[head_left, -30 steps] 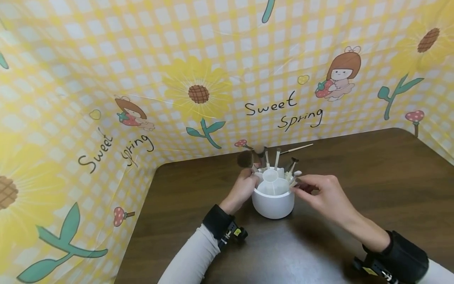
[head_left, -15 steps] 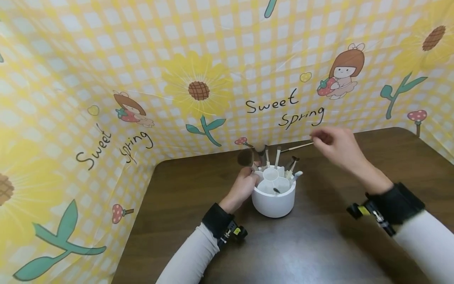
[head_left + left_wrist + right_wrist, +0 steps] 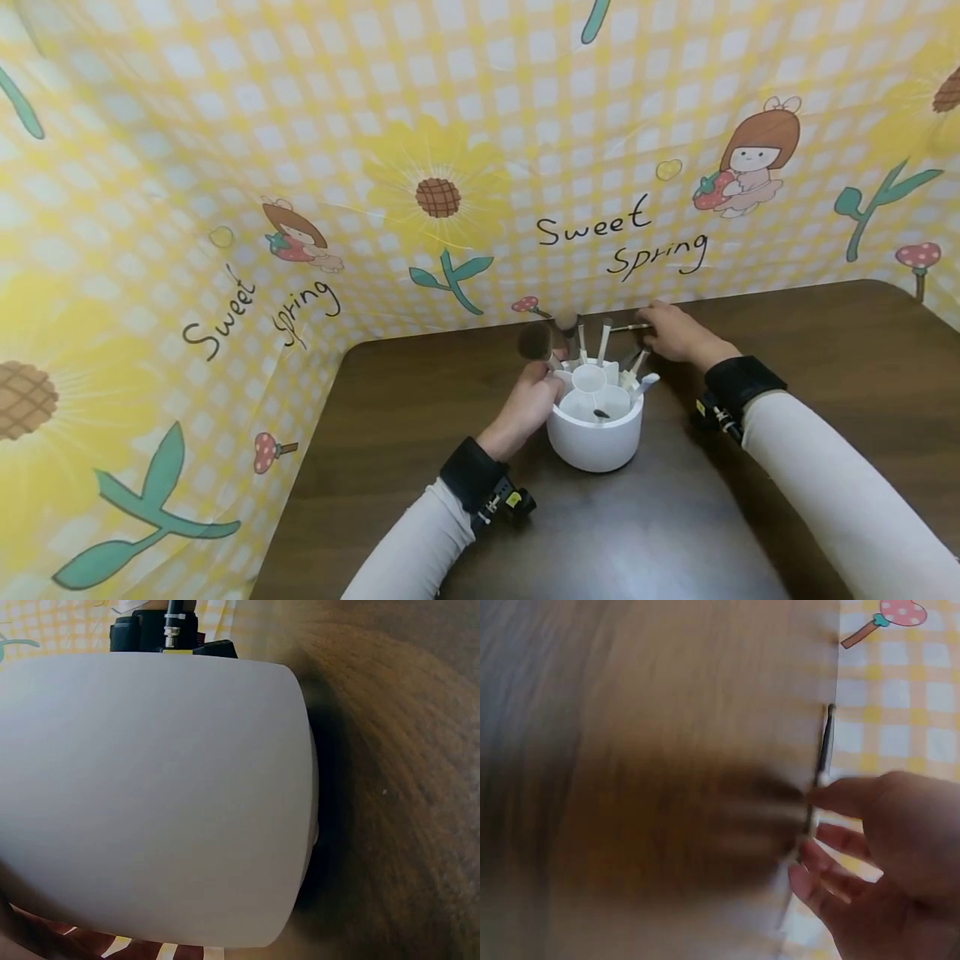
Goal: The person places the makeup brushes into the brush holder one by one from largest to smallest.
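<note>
A white round makeup brush holder [image 3: 594,446] with several compartments stands on the table. My left hand [image 3: 525,404] grips its left rim. The holder's smooth white wall [image 3: 150,802] fills most of the left wrist view, with fingers partly showing at the bottom left. Several brushes stand in it, among them a large fluffy brush [image 3: 536,342] beside my left hand. Behind the holder, at the table's back edge, my right hand [image 3: 677,333] pinches a thin brush [image 3: 630,327]. The right wrist view shows the dark end of that thin brush [image 3: 827,742] beyond my thumb.
The dark wooden table [image 3: 420,433] reaches out to both sides of the holder. A yellow checked cloth [image 3: 450,75] hangs as a wall along its back and left edges.
My right hand has left the holder's right rim and moved to the thin brush at the back edge. A dark brush tip now shows in the front compartment. My left hand stays on the rim.
</note>
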Tool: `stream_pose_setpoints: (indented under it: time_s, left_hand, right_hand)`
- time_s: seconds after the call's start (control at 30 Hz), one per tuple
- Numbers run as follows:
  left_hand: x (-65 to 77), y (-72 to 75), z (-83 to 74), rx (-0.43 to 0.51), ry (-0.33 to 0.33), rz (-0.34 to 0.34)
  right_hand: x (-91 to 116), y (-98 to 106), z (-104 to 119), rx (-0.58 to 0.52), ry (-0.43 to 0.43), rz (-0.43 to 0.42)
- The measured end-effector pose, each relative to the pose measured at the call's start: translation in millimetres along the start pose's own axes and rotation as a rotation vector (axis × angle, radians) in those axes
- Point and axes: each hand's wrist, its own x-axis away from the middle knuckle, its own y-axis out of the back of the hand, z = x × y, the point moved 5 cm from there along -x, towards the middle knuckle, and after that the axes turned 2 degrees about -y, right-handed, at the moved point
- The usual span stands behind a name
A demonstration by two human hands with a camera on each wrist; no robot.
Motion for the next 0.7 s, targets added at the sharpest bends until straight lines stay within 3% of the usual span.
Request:
stream_pose_setpoints:
  time_s: [0.2,0.33,0.5,0.7]
  left_hand:
    - [-1.4,0.1,-0.7,-0.008,-0.011,0.003]
    - [-3.0,0.8,1.1,-0.022,-0.011,-0.001]
    - [-1.8,0.1,2.5,-0.021,0.000,-0.005]
    - [-1.8,0.3,0.9,-0.017,-0.001,-0.015]
  right_hand:
    - [18,8,3,0.013,-0.020,0.127]
    - [39,19,-4,0.049,-0.045,0.110]
    - [69,68,-2,0.049,-0.025,-0.089]
    - [117,136,54,-0.108,0.046,-0.395]
